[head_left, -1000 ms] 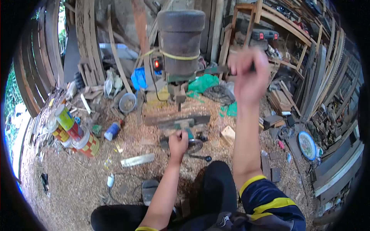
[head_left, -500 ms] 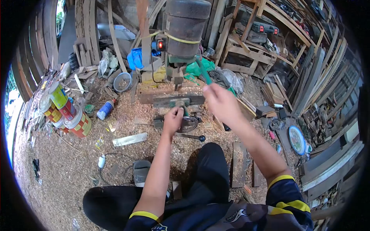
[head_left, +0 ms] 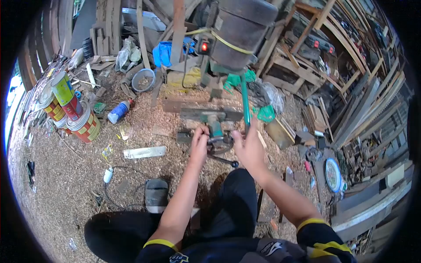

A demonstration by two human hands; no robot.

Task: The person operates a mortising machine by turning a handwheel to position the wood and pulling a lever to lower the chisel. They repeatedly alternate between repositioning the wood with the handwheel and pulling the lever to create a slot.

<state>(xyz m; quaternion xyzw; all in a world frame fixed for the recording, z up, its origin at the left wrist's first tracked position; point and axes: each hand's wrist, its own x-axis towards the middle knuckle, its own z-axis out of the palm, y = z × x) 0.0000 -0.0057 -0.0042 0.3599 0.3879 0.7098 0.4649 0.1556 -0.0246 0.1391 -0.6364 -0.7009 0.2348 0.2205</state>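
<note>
A drill press point(head_left: 241, 35) with a drum-shaped motor housing stands in front of me. A long board point(head_left: 210, 114) lies across its base, held at a green clamp point(head_left: 215, 127). My left hand point(head_left: 199, 144) is closed at the left of this clamp, its fingertips against something too small to make out. My right hand point(head_left: 253, 151) has its fingers stretched upward beside the lower end of the green lever point(head_left: 245, 96), thumb apart, near the handwheel point(head_left: 221, 144). Whether the fingers still touch the lever is hard to see. Below the wheel sticks out a black-knobbed handle point(head_left: 226, 161).
Wood shavings cover the ground. Stacked paint cans point(head_left: 83, 125), a blue spray can point(head_left: 119, 111) and a grey bucket point(head_left: 144, 80) stand or lie at left. A power cord point(head_left: 109, 193) runs near my foot. Planks point(head_left: 351, 114) and an oval tray point(head_left: 334, 175) are at right.
My right hand has come down and left from its grip on the lever, and its fingers have opened. The lever has swung lower. The view has tilted slightly.
</note>
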